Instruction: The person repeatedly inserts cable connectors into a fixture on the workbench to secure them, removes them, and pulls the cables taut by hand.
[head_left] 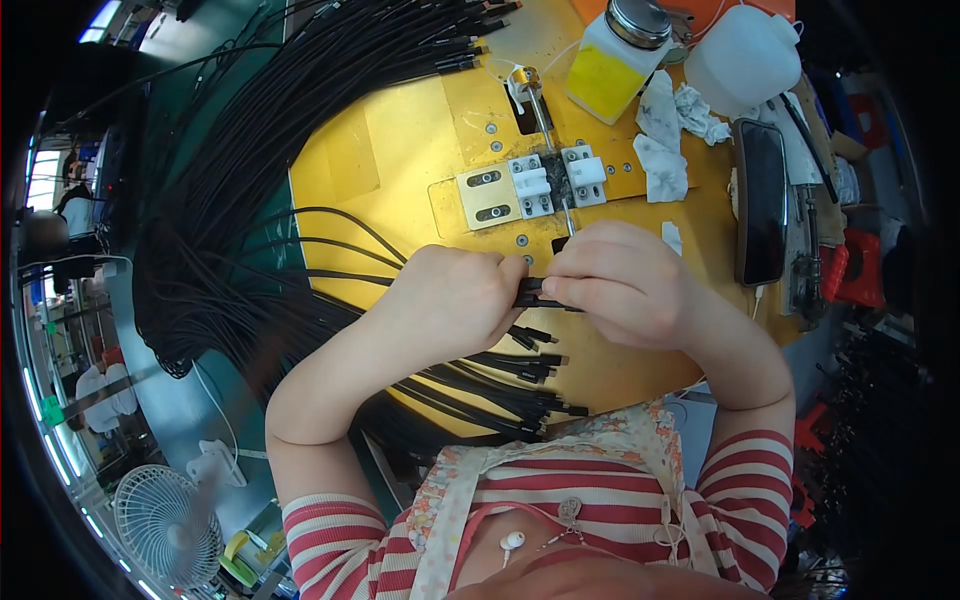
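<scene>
The left hand (455, 295) and right hand (625, 285) are positioned close together in front of the torso, backs facing up, with both elbows bent and set outward. The left forearm runs forward and inward to a curled hand; its thumb and index finger grip a black connector (530, 287). The right forearm angles forward and inward from the opposite side; its fingertips pinch the same connector at its right end. The connector lies in the narrow gap between the two hands. How the remaining left fingers are placed is hidden by the back of the hand. Black cables (340, 222) extend leftward from behind the left hand. Below both hands, a row of cable ends (520, 375) points to the right. Directly ahead of the hands, a metal fixture (490, 197) with white blocks (586, 172) is mounted on the yellow work surface (340, 150). Ahead and to the right of the right hand are crumpled tissue (662, 165) and a phone (762, 205).
</scene>
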